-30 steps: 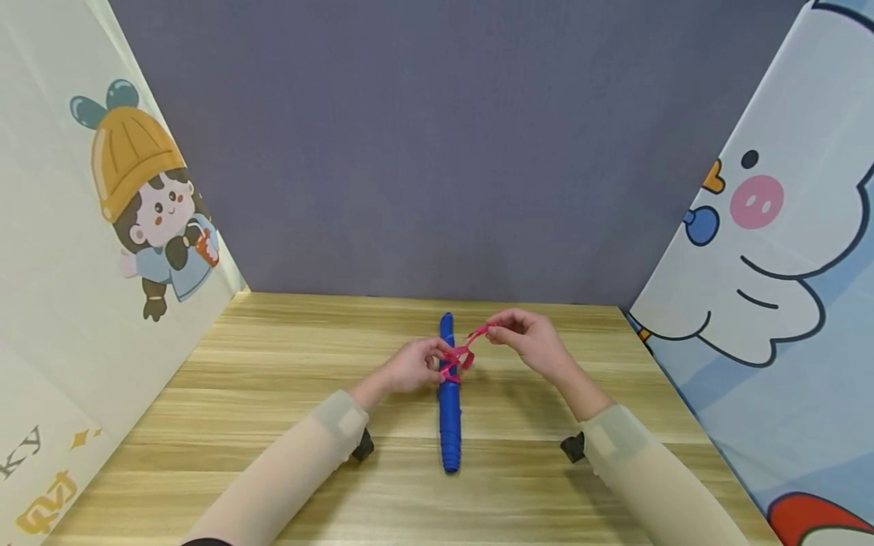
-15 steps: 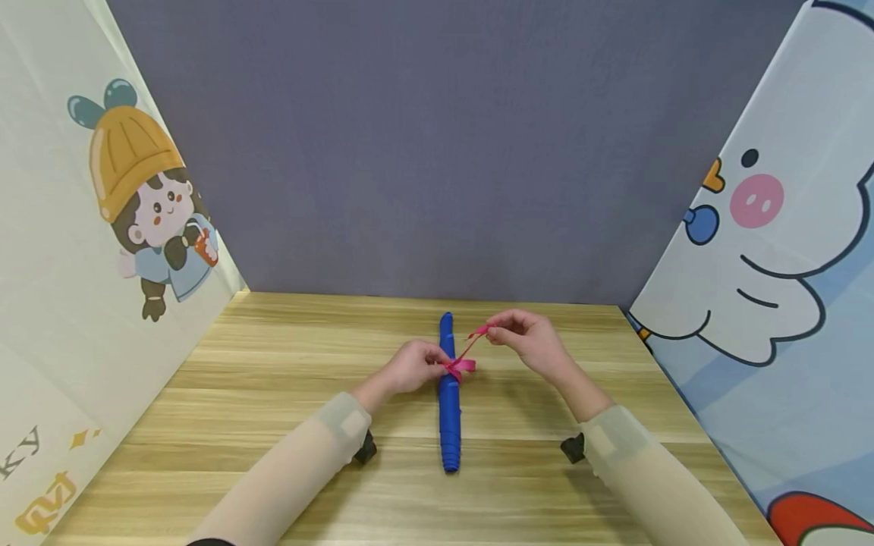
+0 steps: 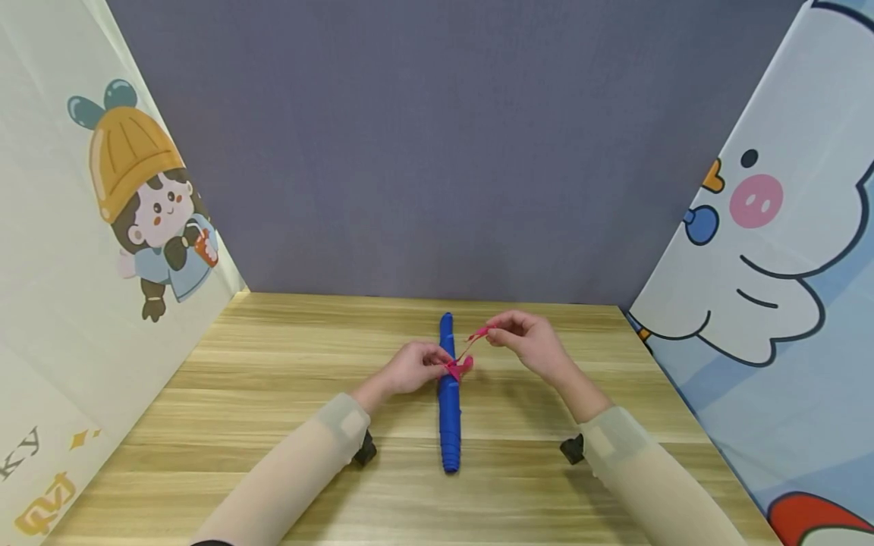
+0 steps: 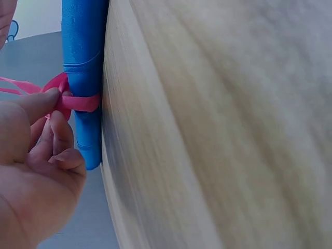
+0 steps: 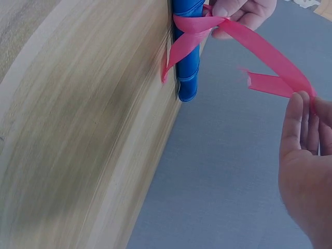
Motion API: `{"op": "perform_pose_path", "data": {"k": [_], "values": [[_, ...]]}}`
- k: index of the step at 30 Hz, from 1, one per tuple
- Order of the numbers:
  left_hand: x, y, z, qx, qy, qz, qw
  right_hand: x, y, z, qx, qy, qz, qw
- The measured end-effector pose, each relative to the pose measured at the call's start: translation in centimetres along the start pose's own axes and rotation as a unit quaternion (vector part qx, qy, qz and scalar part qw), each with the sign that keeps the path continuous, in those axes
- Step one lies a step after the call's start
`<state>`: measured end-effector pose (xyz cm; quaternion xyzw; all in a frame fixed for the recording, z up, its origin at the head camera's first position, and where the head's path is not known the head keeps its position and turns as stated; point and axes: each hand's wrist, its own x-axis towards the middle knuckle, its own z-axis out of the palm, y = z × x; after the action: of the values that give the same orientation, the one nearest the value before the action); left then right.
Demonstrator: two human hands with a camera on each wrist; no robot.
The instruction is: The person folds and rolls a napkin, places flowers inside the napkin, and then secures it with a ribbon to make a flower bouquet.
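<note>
A long blue roll [image 3: 449,425] with a smooth, leathery surface lies on the table, pointing away from me. A pink ribbon [image 5: 264,51] is wrapped round its middle. My left hand [image 3: 415,367] pinches the ribbon between thumb and fingers at the crossing, right against the roll. Off to the right and raised, my right hand [image 3: 529,343] pinches the other stretch of ribbon, its short loose end sticking out past the fingertips. Between the hands the ribbon runs as a slanting strip. One tail hangs down beside the roll in the right wrist view.
The wood-grain table [image 3: 287,455] stretches out on both sides of the roll. A grey panel [image 3: 410,152] stands at its far edge. Printed cartoon panels rise on the left [image 3: 55,265] and right [image 3: 785,288].
The left fingers have closed in on the ribbon crossing, and the loose loops there have drawn smaller. The right hand stays nearly still, keeping its hold on the ribbon.
</note>
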<state>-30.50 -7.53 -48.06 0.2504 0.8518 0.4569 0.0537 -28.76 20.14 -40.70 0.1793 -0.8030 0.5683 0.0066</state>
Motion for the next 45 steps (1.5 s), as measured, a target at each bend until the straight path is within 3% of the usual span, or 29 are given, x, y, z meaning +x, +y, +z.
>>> {"op": "perform_pose_path", "data": {"k": [7,15,31,38,45], "values": [[-0.03,-0.36,-0.05,-0.071,-0.017,-0.022,0.9971,-0.14,-0.20,0.07,0.000,-0.002,0.008,1.000],[0.00,-0.61,-0.06,-0.029,-0.024,-0.006,0.9993,-0.12,0.02,0.12,-0.003,0.001,0.006,1.000],[-0.08,-0.24,0.24,-0.005,-0.002,-0.009,0.9999,-0.13,0.19,0.17,0.006,0.000,0.004,1.000],[0.07,-0.55,0.35,-0.032,-0.003,-0.025,0.9992,-0.16,0.17,0.06,0.000,0.003,0.007,1.000],[-0.02,-0.71,0.26,-0.098,-0.007,-0.036,0.9945,-0.13,0.18,0.06,-0.002,0.003,0.004,1.000]]}}
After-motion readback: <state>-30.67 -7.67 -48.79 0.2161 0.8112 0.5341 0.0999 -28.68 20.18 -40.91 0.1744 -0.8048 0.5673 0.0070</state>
